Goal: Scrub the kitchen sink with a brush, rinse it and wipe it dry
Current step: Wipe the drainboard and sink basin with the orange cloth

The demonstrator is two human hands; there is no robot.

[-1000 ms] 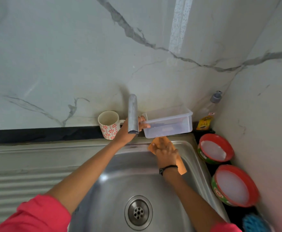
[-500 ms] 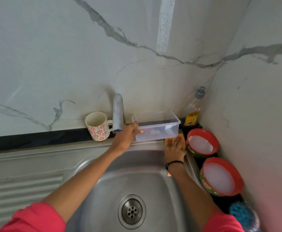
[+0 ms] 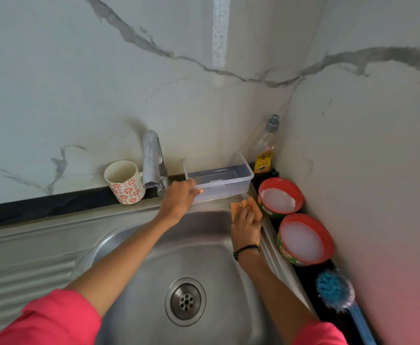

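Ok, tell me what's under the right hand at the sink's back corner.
An orange cloth lies under the right hand, pressed on the steel sink rim beside the clear plastic box. Its corners stick out past the fingers; the rest, and the rim beneath, is covered.

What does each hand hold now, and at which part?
The left hand grips the plastic box at its left front corner. The right hand presses the orange cloth flat.

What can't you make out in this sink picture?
Head view only:
- Left hand fingertips: hidden behind the hand at the clear box.
- Cloth: mostly covered by the right hand.
- Bottle label: too small to read.
- Brush handle: cut off by the bottom edge.
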